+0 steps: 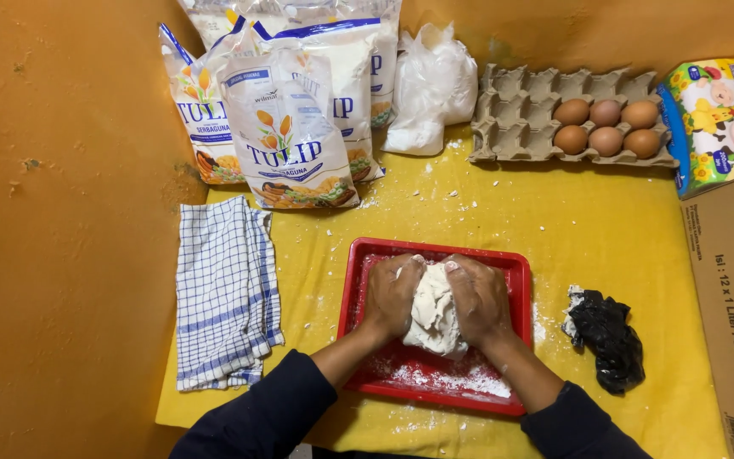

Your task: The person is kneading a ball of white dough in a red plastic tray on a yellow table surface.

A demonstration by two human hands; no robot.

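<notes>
Two hands [392,293] [479,297] squeezing lumpy dough [435,314], glossy red tray [516,272]

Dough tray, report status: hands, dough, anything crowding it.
Left hand and right hand both clamped on the dough lump. Dough sits in the red tray, flour scattered. Black bag beside tray, apart.

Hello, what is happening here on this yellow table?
A person presses a lump of pale dough with both hands, the left hand and the right hand gripping its sides, inside a floury red tray. Flour bags and an egg carton holding six brown eggs stand behind. A checked cloth lies to the left.
</notes>
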